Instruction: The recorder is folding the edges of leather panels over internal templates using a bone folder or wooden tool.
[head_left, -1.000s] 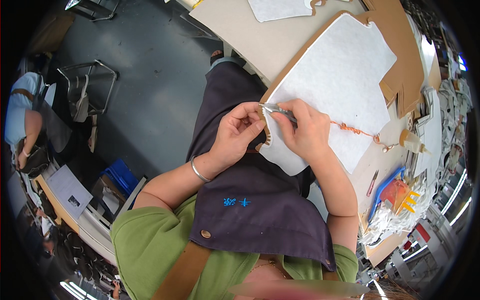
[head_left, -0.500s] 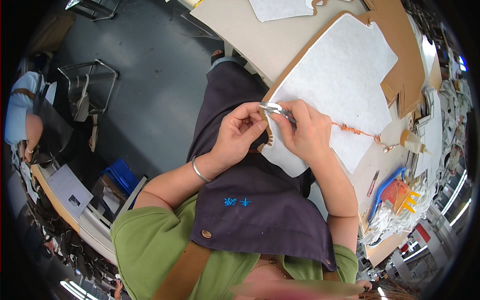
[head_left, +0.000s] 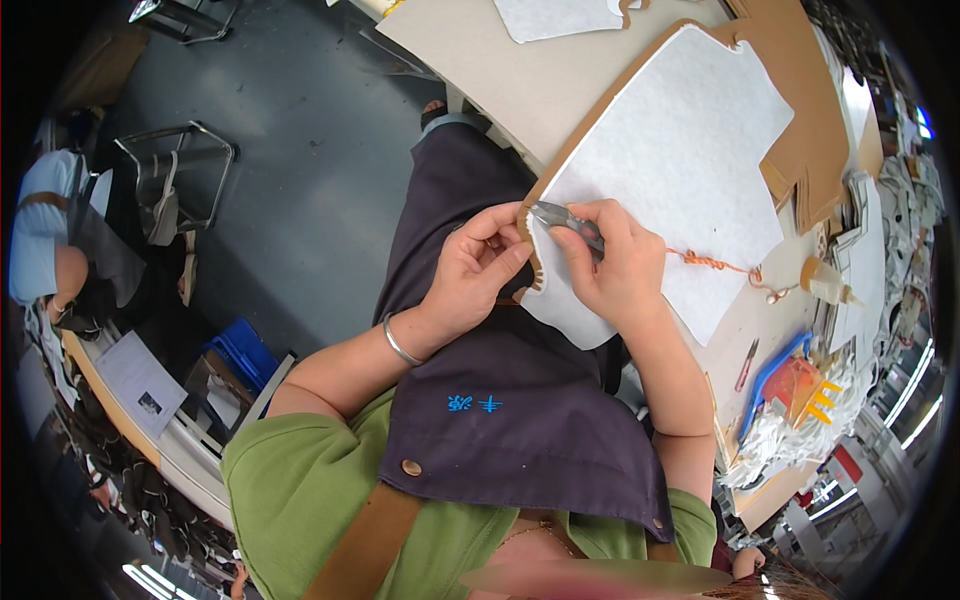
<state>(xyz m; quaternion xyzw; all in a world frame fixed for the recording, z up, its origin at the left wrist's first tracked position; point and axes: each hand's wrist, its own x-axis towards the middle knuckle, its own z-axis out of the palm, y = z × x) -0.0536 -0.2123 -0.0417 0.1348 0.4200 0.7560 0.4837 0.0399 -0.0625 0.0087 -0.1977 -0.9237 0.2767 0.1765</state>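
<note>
From my remote station I found the left hand (head_left: 465,272) with fingers clamped on the white panel (head_left: 690,150) at its brown border (head_left: 612,98), beside a notched curve (head_left: 539,278). The right hand (head_left: 622,262), fingers closed around grey snips (head_left: 580,228), lay just right of it, their tip directed left, across that border. The panel's long axis ran up and right over the worktop (head_left: 510,85); brown sheets (head_left: 815,130) lay beyond.

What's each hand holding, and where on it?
Left hand: flat white brown-edged panel, by its notched brown edge. Right hand: small grey metal snips, by the handles.
</note>
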